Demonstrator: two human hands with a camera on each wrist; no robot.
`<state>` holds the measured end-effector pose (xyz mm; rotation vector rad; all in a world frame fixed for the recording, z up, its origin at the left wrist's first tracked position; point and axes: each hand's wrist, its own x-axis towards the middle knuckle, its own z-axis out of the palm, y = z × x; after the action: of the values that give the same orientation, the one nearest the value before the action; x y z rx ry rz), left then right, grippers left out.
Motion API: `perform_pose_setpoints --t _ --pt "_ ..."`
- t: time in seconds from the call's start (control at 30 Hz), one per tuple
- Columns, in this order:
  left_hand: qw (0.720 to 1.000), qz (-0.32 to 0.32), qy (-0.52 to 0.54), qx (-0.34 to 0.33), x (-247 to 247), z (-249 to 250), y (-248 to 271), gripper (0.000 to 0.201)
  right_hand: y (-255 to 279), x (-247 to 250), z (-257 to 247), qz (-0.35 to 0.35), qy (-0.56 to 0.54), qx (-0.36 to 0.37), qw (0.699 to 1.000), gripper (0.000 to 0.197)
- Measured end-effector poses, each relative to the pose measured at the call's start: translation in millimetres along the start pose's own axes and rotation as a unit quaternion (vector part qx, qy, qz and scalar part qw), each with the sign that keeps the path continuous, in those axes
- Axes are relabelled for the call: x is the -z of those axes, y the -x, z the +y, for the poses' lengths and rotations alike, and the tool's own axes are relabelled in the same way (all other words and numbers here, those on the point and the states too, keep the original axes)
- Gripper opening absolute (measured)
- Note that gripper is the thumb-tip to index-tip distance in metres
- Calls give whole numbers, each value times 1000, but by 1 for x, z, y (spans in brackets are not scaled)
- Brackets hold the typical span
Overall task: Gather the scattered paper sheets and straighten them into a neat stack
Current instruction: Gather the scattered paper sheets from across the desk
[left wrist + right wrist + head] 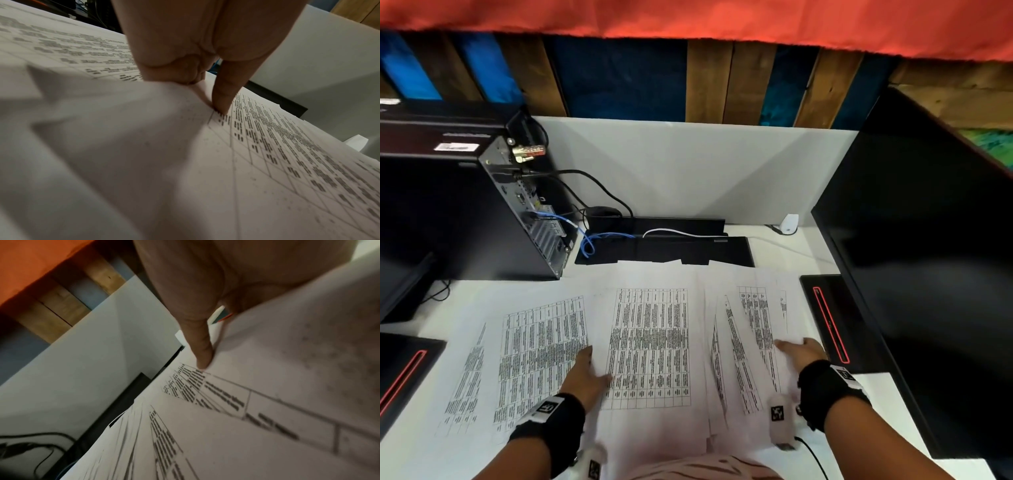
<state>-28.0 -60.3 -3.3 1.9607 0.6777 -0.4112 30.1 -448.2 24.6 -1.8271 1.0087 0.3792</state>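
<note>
Several printed paper sheets with tables lie spread and overlapping on the white desk (859, 411): a left sheet (541, 353), a middle sheet (650, 342) and a fanned bunch on the right (750, 342). My left hand (589, 371) rests flat where the left and middle sheets meet, fingers straight. Its thumb (222, 97) presses the middle sheet (287, 154), and paper buckles up near the wrist. My right hand (803, 349) holds the right edge of the fanned bunch. Its thumb (202, 353) lies on top, and the lifted paper (298, 345) hides the fingers.
A black computer tower (517, 212) with cables stands at the back left. A large black monitor (928, 274) fills the right, its red-striped base (832, 325) beside my right hand. Another red-striped base (404, 370) sits at the left, with a black cable tray (664, 246) behind the sheets.
</note>
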Motion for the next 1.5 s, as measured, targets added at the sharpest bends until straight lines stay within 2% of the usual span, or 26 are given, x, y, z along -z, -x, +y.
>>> perform_pose_setpoints --t 0.07,0.2,0.3,0.4,0.5,0.6,0.7,0.8,0.87,1.0,1.1,1.2,1.27,1.4,1.5 --pt "1000 5 -5 1 -1 1 1 77 -1 3 -1 12 29 38 999 63" --pt "1000 9 -6 -4 -2 0 2 78 20 7 -18 11 105 123 987 58" --pt "1000 9 1 -3 -2 1 4 77 47 13 -35 32 165 198 966 48" --pt "1000 7 -3 -2 -1 0 6 79 83 25 -63 125 243 314 909 36" --pt "1000 5 -11 -1 0 2 7 78 122 42 -99 208 251 411 851 23" --pt "1000 4 -14 3 0 6 10 77 159 58 -129 272 171 506 800 22" --pt "1000 0 -11 7 0 9 14 77 187 67 -147 290 60 556 776 22" --pt "1000 -13 -1 10 3 10 15 76 193 66 -152 237 -32 559 794 18" --pt "1000 -22 10 13 4 11 15 71 182 55 -151 180 -49 537 823 16" --pt "999 4 38 6 4 17 21 49 132 -3 -118 50 55 389 918 24" --pt "997 -1 71 7 4 26 29 51 99 -49 -74 -56 96 282 953 33" --pt "996 -32 79 20 -1 36 37 59 86 -83 -38 -149 129 179 964 59" --pt "995 -50 88 20 -7 40 42 62 83 -99 -23 -180 172 161 955 69" --pt "997 -42 68 -5 -7 39 45 67 77 -112 -14 -240 221 178 928 62" --pt "998 22 53 3 -2 35 37 58 67 -108 -14 -178 199 198 943 55"
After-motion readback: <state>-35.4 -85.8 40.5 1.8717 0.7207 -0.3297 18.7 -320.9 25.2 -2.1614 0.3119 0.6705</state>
